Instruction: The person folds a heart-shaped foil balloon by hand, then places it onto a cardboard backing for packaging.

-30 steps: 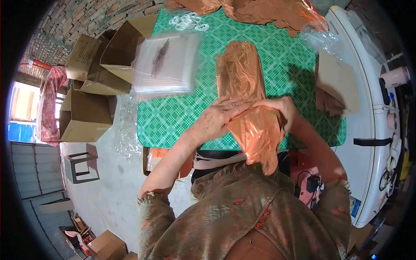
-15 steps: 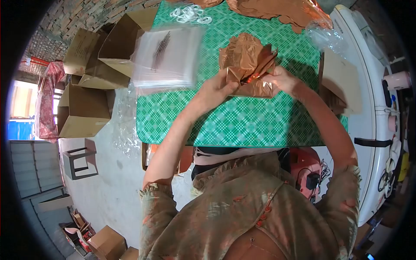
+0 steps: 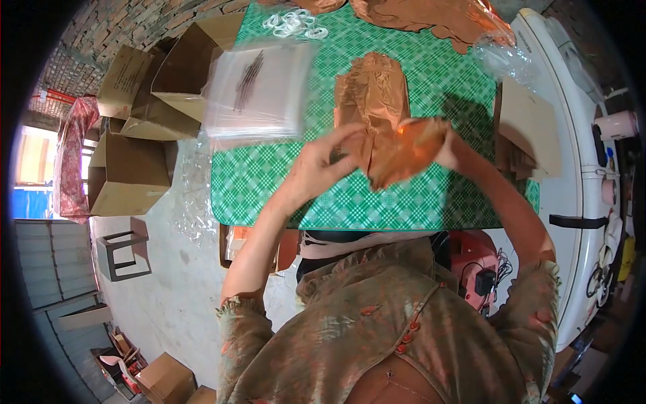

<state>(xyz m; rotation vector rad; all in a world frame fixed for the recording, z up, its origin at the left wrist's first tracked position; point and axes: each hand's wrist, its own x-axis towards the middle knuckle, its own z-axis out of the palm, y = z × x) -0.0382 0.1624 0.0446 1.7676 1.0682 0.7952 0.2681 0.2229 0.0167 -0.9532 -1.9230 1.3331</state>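
A shiny copper-coloured foil piece (image 3: 373,94) lies lengthwise on the green plaid tablecloth (image 3: 323,205), its near end lifted and spread. My left hand (image 3: 319,165) holds the left edge of that near end between thumb and fingers, which are partly blurred. On the other side, my right hand (image 3: 454,148) pinches the right edge, with the fingertips partly behind the foil. The lifted part is smeared by motion. Left of the foil is a stack of clear plastic bags (image 3: 269,101) with a dark smudge-like mark.
White elastic loops (image 3: 296,25) and more copper-coloured foil pieces (image 3: 431,23) lie at the table's far side. Clear plastic film (image 3: 505,57) and cardboard sheets (image 3: 528,128) are at the right, beside a white appliance (image 3: 568,195). Open cardboard boxes (image 3: 134,172) stand at the left.
The near end of the foil has been unfolded and pulled toward me. It was bunched between my hands before. My right hand has moved slightly down and outward.
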